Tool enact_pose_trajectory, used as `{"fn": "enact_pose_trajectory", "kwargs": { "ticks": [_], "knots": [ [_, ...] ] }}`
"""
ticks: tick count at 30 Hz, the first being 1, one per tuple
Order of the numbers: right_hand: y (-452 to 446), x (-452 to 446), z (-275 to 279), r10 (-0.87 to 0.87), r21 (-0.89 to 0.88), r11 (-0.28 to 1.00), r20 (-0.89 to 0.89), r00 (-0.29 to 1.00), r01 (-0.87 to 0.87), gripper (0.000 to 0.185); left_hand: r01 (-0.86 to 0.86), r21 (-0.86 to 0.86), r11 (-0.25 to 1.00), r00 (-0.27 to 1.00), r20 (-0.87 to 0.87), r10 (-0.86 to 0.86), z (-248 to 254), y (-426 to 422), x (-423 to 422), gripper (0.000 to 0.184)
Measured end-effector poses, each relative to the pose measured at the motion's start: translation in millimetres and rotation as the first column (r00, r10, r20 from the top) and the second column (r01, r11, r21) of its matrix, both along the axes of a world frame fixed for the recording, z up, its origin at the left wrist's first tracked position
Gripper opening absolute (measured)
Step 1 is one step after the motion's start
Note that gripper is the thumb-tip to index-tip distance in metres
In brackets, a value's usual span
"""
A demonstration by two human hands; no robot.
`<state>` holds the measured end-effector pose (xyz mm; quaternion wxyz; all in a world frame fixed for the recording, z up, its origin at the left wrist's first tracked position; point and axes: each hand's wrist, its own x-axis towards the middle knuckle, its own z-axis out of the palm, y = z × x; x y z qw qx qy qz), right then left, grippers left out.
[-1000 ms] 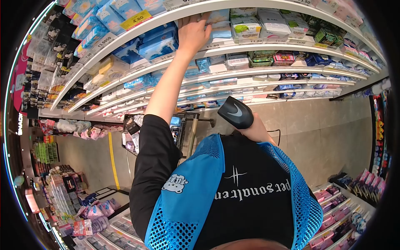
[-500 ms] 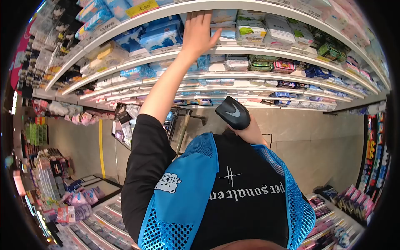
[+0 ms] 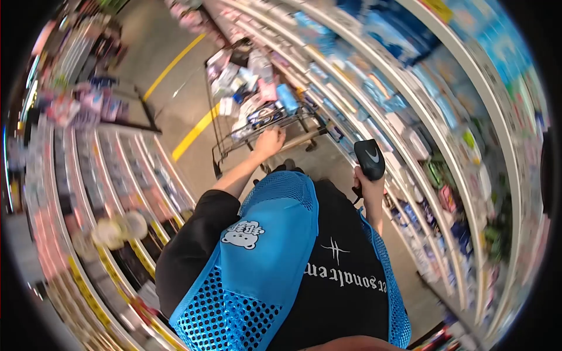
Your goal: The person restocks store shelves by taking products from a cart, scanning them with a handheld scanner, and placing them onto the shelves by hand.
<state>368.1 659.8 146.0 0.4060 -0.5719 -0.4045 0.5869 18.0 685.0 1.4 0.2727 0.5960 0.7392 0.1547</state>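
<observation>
My left hand is closed round the near handle of a wire shopping cart. Packets of mixed colours fill the cart, among them a blue pack and a pink one. On the right, my right hand grips a black handheld scanner, held upright beside the shelf fronts. Its fingers wrap round the scanner's lower part.
Long white shelves with blue, white and green packs curve along the right. More shelving stands at the left, its goods blurred. A yellow line crosses the grey floor beyond the cart.
My left hand has come away from the shelf packs down to the cart handle. The view has turned towards the cart. My right hand still holds the scanner.
</observation>
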Motion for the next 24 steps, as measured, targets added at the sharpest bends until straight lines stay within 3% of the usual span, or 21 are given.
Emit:
{"fn": "enact_pose_trajectory", "kwargs": {
  "ticks": [1, 4, 5, 8, 9, 10, 12, 13, 16, 19, 22, 23, 24],
  "knots": [
    [8.2, -5.2, -3.1, 0.043, -0.016, 0.999, 0.015, 0.999, -0.042, 0.014, 0.003, -0.14, 0.99, 0.999, -0.032, -0.008, -0.4, -18.5, -12.8, 0.05],
    [29.9, -19.3, -27.6, 0.252, -0.044, 0.968, 0.073, 0.965, -0.249, 0.021, -0.072, -0.478, 0.876, 0.996, -0.081, 0.038, -4.0, -57.1, -28.9, 0.073],
    [38.5, -28.3, -33.6, 0.302, -0.065, 0.953, 0.098, 0.948, -0.296, 0.02, -0.116, -0.334, 0.935, 0.992, -0.079, 0.095, -7.5, -62.8, -24.6, 0.089],
    [63.8, -58.5, -61.3, 0.496, -0.137, 0.868, 0.301, 0.815, -0.477, 0.02, -0.097, -0.461, 0.882, 0.994, -0.092, 0.062, -7.5, -59.2, -24.8, 0.088],
    [66.6, -74.9, -67.1, 0.499, -0.097, 0.867, 0.196, 0.844, -0.49, 0.02, -0.099, -0.446, 0.889, 0.994, -0.089, 0.065, -4.8, -60.0, -24.2, 0.071],
    [70.0, -90.0, -76.9, 0.5, -0.055, 0.866, 0.082, 0.862, -0.497, 0.02, -0.092, -0.333, 0.938, 0.993, 0.04, 0.112, -5.8, -61.1, -25.4, 0.061],
    [78.1, -111.0, -96.4, 0.56, -0.109, 0.827, 0.095, 0.823, -0.551, 0.021, -0.122, -0.094, 0.988, 0.946, 0.289, 0.145, -6.3, -66.7, -28.9, 0.042],
    [82.0, -121.9, -102.0, 0.583, -0.136, 0.811, 0.1, 0.807, -0.569, 0.022, -0.117, 0.03, 0.993, 0.929, 0.356, 0.099, 8.3, -63.1, -31.4, 0.021],
    [87.2, -146.6, -114.0, 0.587, -0.187, 0.808, 0.178, 0.79, -0.559, 0.021, -0.176, 0.233, 0.956, 0.925, 0.371, 0.08, 42.9, -44.0, -52.5, 0.021],
    [85.9, -160.1, -133.5, 0.57, -0.178, 0.819, 0.16, 0.806, -0.545, 0.019, -0.35, 0.225, 0.909, 0.897, 0.362, 0.255, 56.4, -12.6, -97.0, 0.023],
    [89.4, -161.7, -145.6, 0.577, -0.21, 0.814, 0.19, 0.794, -0.542, 0.02, -0.533, 0.228, 0.815, 0.835, 0.298, 0.462, 25.9, 20.9, -147.6, 0.029],
    [91.8, -161.6, -150.3, 0.56, -0.213, 0.823, 0.152, 0.814, -0.526, 0.02, -0.563, 0.13, 0.816, 0.784, 0.395, 0.479, 2.6, 29.0, -166.4, 0.037],
    [89.3, -161.7, -154.9, 0.538, -0.223, 0.833, 0.115, 0.835, -0.506, 0.02, -0.57, 0.08, 0.818, 0.803, 0.266, 0.534, -24.3, 35.4, -181.5, 0.041]
  ]
}}
